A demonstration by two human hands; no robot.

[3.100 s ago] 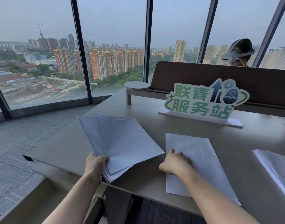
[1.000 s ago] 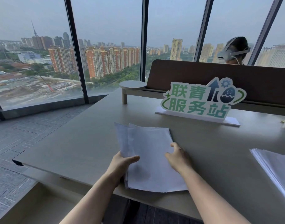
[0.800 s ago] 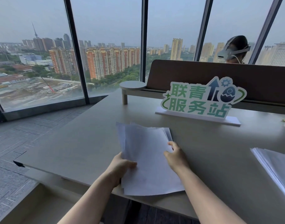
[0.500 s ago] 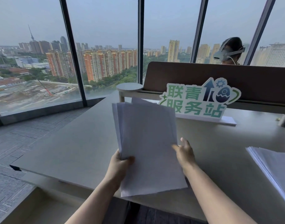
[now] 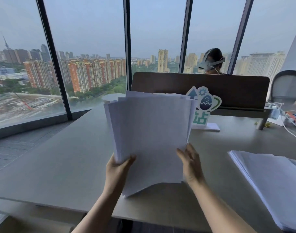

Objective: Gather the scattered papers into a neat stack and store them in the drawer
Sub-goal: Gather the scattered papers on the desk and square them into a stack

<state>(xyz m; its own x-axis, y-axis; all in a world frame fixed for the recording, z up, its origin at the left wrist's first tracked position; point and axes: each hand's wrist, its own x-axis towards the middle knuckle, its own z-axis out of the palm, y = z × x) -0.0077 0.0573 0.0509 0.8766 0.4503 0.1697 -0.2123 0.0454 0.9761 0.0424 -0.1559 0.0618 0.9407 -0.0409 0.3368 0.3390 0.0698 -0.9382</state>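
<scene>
- Above the near edge of the desk [image 5: 63, 165], the left hand [image 5: 117, 170] pinches the papers [image 5: 149, 137] at their lower left side, thumb across the front sheet and fingers hidden behind.
- On the opposite side, the right hand [image 5: 190, 163] lies flat along the lower right edge with its fingers straight and slightly spread; it steadies the sheets and does not clasp them.
- The papers stand nearly upright between the two hands, long axis running up and away from the desk. Their top edges are fanned and uneven, and the bottom edge bows just above the desk surface.
- My judgement: squaring comes next, and it turns on that bottom edge. It hangs directly below both hands, so tapping it down on the desk should align the sheets. The left hand carries the weight; the right is free to press the side edge in.
- No drawer front shows clearly; a pale ledge below the desk's near-left edge may be one, but I cannot tell.
- Right of the papers, a second pile [image 5: 270, 180] of sheets lies flat on the desk, well apart from both hands.
- Behind the papers, partly hidden by them, a green and white sign [image 5: 206, 106] stands on the desk before a dark divider panel [image 5: 228, 91].
- Beyond the divider another person wears a headset [image 5: 209, 63]; cables [image 5: 285, 118] trail at the desk's far right.
- Tall windows [image 5: 86, 39] look out over apartment blocks.
</scene>
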